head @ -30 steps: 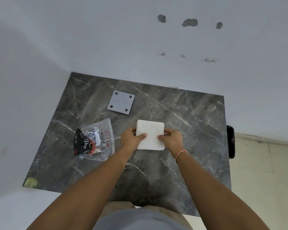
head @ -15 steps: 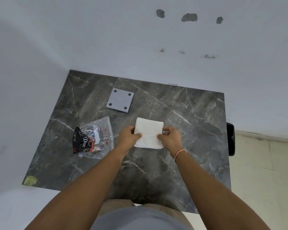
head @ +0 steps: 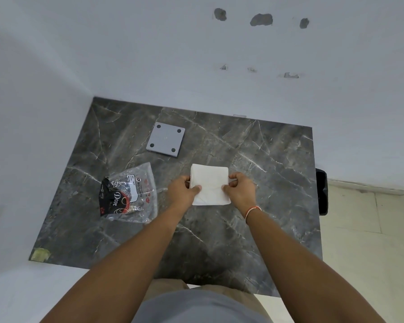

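Two hands are clamped on one white folded paper napkin, which is held about mid-way across the dark grey marble counter, slightly nearer its far edge than its near one. The napkin's left edge is pinched by the left hand, thumb on top and the other fingers curled in underneath. The right edge is pinched the same way by the right hand, the one with the thin orange wristband. Whether the napkin is resting on the stone or lifted just off it can't really be told from this angle.

Best guess, the fold is being squared up or opened out. To get that done neatly, the pinch should be light, since thin paper like this gets torn or wrinkled pretty easily. Both sides should be pulled evenly so the square isn't skewed. Corners should be lined up before any crease is pressed, and the crease is best run from the middle outward.

Nothing is in the way: a clear plastic packet with black and red print is lying toward the left edge, and a flat grey square plate with four holes is sitting nearer the far edge, both well apart from the napkin.
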